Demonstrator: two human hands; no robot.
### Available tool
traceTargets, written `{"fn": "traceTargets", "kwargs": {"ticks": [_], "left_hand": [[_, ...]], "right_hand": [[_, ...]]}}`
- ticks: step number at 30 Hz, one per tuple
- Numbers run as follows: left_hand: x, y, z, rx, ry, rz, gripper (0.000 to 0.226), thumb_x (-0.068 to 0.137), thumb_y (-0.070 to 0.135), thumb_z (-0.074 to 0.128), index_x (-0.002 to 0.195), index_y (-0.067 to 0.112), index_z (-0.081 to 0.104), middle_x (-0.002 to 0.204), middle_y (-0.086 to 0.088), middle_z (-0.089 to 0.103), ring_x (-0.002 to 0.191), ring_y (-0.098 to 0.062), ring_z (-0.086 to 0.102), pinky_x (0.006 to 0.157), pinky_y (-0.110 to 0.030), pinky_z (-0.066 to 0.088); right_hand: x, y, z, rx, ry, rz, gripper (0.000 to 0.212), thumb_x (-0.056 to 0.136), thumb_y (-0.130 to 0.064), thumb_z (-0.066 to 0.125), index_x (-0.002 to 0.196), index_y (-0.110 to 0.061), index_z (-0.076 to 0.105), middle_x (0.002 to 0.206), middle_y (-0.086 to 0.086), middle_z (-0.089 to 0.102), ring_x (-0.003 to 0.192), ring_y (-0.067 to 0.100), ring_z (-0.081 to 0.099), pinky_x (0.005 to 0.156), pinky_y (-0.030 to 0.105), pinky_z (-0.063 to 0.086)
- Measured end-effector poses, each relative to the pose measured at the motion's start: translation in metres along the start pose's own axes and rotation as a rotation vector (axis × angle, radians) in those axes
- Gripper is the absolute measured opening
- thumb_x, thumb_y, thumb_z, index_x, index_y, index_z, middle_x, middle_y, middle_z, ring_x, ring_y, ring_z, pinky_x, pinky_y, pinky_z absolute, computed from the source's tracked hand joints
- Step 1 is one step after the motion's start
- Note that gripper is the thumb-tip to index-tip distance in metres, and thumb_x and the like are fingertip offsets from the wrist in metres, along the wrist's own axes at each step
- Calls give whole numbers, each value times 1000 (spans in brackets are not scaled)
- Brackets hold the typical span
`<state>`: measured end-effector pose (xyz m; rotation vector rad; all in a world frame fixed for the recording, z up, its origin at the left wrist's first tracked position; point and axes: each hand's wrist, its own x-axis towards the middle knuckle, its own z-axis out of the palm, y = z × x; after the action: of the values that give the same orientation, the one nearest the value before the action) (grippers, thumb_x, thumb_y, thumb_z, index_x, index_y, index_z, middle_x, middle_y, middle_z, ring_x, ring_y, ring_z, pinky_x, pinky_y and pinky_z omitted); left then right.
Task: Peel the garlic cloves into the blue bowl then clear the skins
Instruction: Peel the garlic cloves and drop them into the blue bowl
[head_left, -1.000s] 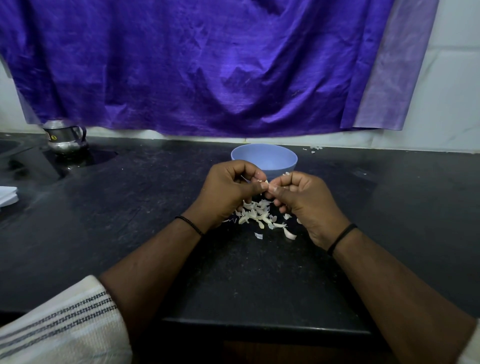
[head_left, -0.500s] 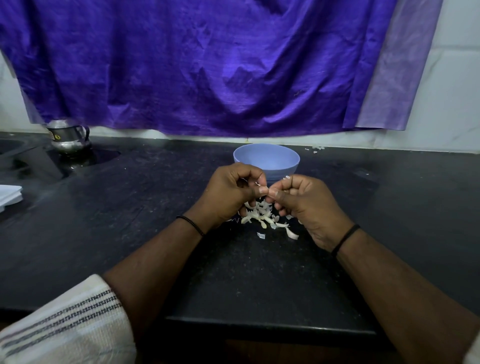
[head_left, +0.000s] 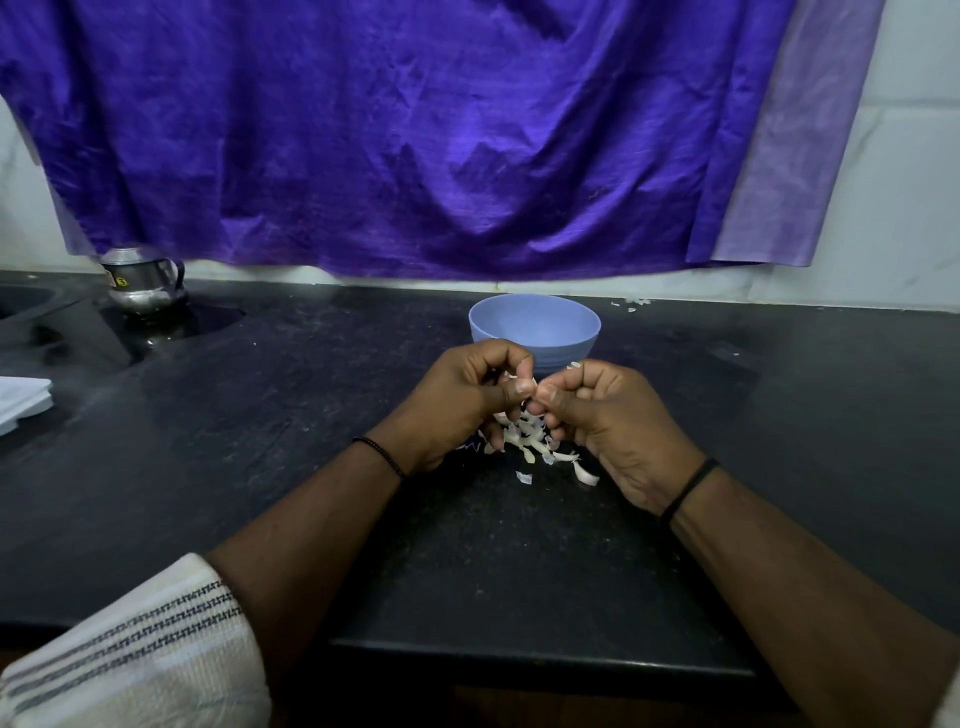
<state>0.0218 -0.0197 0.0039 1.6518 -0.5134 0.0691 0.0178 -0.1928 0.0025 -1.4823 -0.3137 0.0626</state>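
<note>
Both thumbs pinch one clove (head_left: 521, 391) between my left hand (head_left: 464, 399) and right hand (head_left: 607, 415); its axis is hidden. Bowl (head_left: 535, 332) lies at 12 o'clock just beyond; skins (head_left: 530, 441) below on the desk (head_left: 260, 441).

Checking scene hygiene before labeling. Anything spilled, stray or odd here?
Mostly expected mess: garlic skins piled on the black counter under both hands, left hand and right hand. One oddity: a few white flakes lie by the wall behind the blue bowl, away from the pile. Nothing looks damaged.
</note>
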Motion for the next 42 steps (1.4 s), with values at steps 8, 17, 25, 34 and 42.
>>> {"fn": "traceTargets", "kwargs": {"ticks": [8, 17, 25, 34, 42], "left_hand": [[3, -1, 5, -34, 89, 23, 7, 96, 8, 60, 91, 13, 61, 84, -15, 55, 66, -15, 55, 43, -25, 45], [3, -1, 10, -35, 89, 29, 7, 97, 5, 57, 94, 12, 57, 84, -4, 60, 63, -12, 50, 41, -23, 40], [3, -1, 10, 29, 94, 26, 4, 97, 8, 58, 94, 11, 57, 76, -3, 50, 61, -11, 49, 43, -25, 39], [4, -4, 11, 87, 109, 13, 4, 99, 10, 57, 95, 11, 59, 72, 1, 52, 58, -13, 52, 43, -24, 38], [4, 2, 14, 37, 162, -11, 25, 97, 25, 61, 93, 0, 63, 74, -10, 60, 53, -17, 51, 42, -22, 37]], "right_hand": [[1, -3, 2, 176, 18, 20, 4, 88, -1, 66, 86, -5, 67, 74, 8, 72, 61, 9, 61, 57, 20, 53], [4, -4, 3, 233, 53, -9, 6, 91, -3, 64, 87, -7, 66, 73, 4, 70, 63, 8, 60, 58, 21, 53], [4, -7, 2, 297, 81, -9, 5, 92, -12, 63, 90, -10, 67, 75, 0, 68, 65, 7, 55, 58, 19, 48], [6, -8, 1, 332, 101, 7, 8, 94, -16, 61, 89, -18, 67, 79, -4, 68, 67, 6, 53, 59, 20, 43], [5, -4, 1, 148, 93, -68, 8, 91, -16, 66, 86, -22, 65, 78, -8, 69, 66, 6, 49, 60, 23, 39]]}}
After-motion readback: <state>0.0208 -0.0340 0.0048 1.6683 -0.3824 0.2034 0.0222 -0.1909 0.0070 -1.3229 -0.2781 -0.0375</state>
